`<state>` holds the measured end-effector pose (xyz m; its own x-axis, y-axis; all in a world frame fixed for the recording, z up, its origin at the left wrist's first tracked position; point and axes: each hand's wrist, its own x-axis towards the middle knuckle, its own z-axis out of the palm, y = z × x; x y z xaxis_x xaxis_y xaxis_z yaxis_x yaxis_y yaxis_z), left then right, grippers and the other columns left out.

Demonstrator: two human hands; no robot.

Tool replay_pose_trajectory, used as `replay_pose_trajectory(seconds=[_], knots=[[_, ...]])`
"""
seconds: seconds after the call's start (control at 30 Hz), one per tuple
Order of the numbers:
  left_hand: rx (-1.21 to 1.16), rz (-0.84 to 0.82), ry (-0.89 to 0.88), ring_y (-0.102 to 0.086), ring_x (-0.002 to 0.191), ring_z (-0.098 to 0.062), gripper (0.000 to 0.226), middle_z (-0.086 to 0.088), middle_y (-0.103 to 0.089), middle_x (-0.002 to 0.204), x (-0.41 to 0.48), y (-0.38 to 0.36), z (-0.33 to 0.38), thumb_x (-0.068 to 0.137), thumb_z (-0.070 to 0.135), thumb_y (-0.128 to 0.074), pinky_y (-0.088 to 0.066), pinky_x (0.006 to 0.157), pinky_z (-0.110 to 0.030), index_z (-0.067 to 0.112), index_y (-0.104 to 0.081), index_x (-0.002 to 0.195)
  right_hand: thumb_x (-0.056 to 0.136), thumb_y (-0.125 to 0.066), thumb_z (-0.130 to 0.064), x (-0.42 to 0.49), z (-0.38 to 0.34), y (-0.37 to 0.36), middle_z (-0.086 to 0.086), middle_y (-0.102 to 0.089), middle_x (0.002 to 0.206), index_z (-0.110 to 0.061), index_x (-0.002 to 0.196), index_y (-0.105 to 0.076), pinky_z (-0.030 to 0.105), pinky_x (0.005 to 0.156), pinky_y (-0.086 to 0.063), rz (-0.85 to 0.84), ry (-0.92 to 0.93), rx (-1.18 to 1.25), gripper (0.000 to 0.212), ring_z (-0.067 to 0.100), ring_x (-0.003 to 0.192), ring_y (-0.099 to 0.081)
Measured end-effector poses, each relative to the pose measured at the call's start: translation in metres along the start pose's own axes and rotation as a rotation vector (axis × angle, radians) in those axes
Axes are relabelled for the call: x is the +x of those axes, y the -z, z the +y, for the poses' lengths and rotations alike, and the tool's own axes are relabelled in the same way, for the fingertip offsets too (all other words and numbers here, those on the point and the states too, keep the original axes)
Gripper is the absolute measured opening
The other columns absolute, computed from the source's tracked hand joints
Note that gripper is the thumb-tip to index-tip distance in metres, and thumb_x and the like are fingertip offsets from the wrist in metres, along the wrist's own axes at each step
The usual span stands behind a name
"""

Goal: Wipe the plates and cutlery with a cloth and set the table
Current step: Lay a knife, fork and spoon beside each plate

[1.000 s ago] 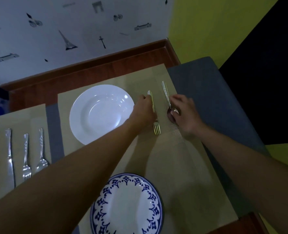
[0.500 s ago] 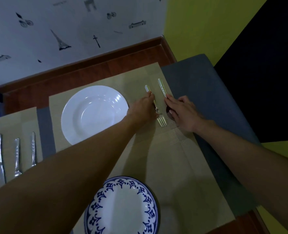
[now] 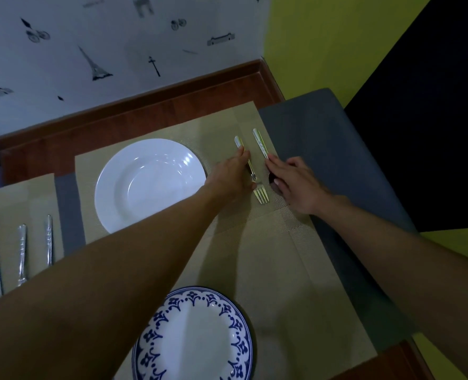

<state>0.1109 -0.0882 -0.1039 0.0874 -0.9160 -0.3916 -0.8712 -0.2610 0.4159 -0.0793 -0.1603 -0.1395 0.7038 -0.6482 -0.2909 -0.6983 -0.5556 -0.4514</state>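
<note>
Your left hand (image 3: pixel 231 178) lies over a slim silver metal fork (image 3: pixel 261 195), fingers closed narrowly on its stem, one fingertip reaching up the handle. Your right hand (image 3: pixel 297 186) is flat and relaxed, with fingers extended. One fingertip touches the handle of a silver metal spoon (image 3: pixel 260 144), and the palm covers most of the bowl.

Orientation: the fork's long axis runs away from you, with the tines towards you and the handle end towards the wall, leaning slightly left. The spoon lies parallel, just beside it on the right, handle end likewise towards the wall.

Location: both rest on the far beige woven placemat (image 3: pixel 213 127), right of a plain white deep round plate (image 3: pixel 150 185).

Count:
- Plates: two, the white one and a white round plate with a blue floral rim (image 3: pixel 197 341) on the near beige placemat (image 3: pixel 282 270).
- Cutlery: five pieces, the fork, the spoon and three silver pieces (image 3: pixel 21 248) lying parallel on a third beige placemat (image 3: pixel 13 198) at the left.
- Placemats: three.

Surroundings: a grey cloth runner (image 3: pixel 323 138) adjoins the mats on the right, over a reddish-brown wooden table (image 3: pixel 145 113).

Obstruction: your left forearm (image 3: pixel 117 270) crosses the near mat, hiding the near ends of the three left pieces and part of the blue-rimmed plate; I cannot identify those pieces individually
</note>
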Motion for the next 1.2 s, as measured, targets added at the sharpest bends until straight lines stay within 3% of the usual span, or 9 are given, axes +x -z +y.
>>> replay_pose_trajectory(seconds=[0.17, 0.33, 0.5, 0.67, 0.83, 1.0, 1.2], knots=[[0.013, -0.008, 0.003, -0.043, 0.139, -0.035, 0.094, -0.009, -0.018, 0.165, 0.003, -0.002, -0.003, 0.085, 0.039, -0.075, -0.04, 0.112, -0.044, 0.012, -0.02, 0.156, 0.106, -0.047, -0.022, 0.0, -0.002, 0.001, 0.004, -0.036, 0.16, -0.038, 0.16, -0.024, 0.04, 0.11, -0.046, -0.01, -0.045, 0.027, 0.061, 0.024, 0.123, -0.041], [-0.039, -0.009, -0.026, -0.035, 0.144, -0.035, 0.092, -0.01, -0.015, 0.166, 0.0, 0.007, -0.003, 0.085, 0.037, -0.075, -0.034, 0.115, -0.043, 0.013, -0.021, 0.156, 0.11, -0.04, -0.019, -0.007, -0.029, 0.02, -0.004, -0.021, 0.17, -0.023, 0.16, -0.03, 0.045, 0.118, -0.035, 0.015, -0.039, 0.015, 0.051, 0.027, 0.137, -0.034], [-0.002, 0.112, -0.045, -0.04, 0.14, -0.036, 0.064, -0.006, -0.022, 0.165, -0.025, 0.028, -0.006, 0.1, 0.034, -0.055, -0.039, 0.112, -0.045, 0.015, -0.028, 0.156, 0.11, -0.033, -0.028, -0.007, -0.059, 0.031, 0.002, -0.023, 0.17, -0.016, 0.151, -0.04, 0.053, 0.115, -0.032, 0.071, -0.114, -0.013, 0.043, 0.032, 0.145, -0.034], [0.176, 0.132, 0.016, -0.037, 0.141, -0.036, 0.058, -0.005, -0.022, 0.165, -0.069, 0.051, -0.022, 0.105, 0.042, -0.038, -0.038, 0.112, -0.049, 0.017, -0.025, 0.156, 0.109, -0.032, -0.035, -0.002, -0.1, 0.033, 0.011, -0.032, 0.164, -0.009, 0.148, -0.04, 0.052, 0.119, -0.024, 0.056, -0.135, -0.134, 0.048, 0.03, 0.149, -0.028], [0.205, 0.184, 0.084, -0.026, 0.148, -0.033, 0.058, -0.007, -0.017, 0.166, -0.123, 0.061, -0.06, 0.106, 0.044, -0.029, -0.03, 0.117, -0.049, 0.017, -0.024, 0.157, 0.108, -0.024, -0.05, -0.005, -0.155, 0.025, 0.009, -0.008, 0.172, -0.014, 0.163, -0.015, 0.054, 0.126, 0.005, -0.009, -0.166, -0.191, 0.066, 0.029, 0.159, 0.002], [0.171, 0.213, 0.206, -0.008, 0.154, -0.03, 0.06, -0.004, -0.007, 0.167, -0.183, 0.061, -0.099, 0.106, 0.049, -0.019, -0.011, 0.123, -0.047, 0.022, -0.015, 0.159, 0.105, -0.016, -0.061, -0.011, -0.224, 0.008, 0.007, -0.001, 0.173, -0.019, 0.164, -0.01, 0.054, 0.127, 0.007, -0.019, -0.116, -0.267, 0.073, 0.03, 0.159, 0.007], [0.103, 0.241, 0.326, -0.004, 0.154, -0.029, 0.06, -0.004, -0.006, 0.167, -0.257, 0.065, -0.147, 0.106, 0.049, -0.018, -0.01, 0.124, -0.047, 0.022, -0.01, 0.159, 0.106, -0.015, -0.06, -0.015, -0.303, -0.03, 0.004, 0.005, 0.173, -0.017, 0.165, -0.007, 0.052, 0.127, 0.009, -0.042, 0.019, -0.284, 0.073, 0.027, 0.159, 0.01]])
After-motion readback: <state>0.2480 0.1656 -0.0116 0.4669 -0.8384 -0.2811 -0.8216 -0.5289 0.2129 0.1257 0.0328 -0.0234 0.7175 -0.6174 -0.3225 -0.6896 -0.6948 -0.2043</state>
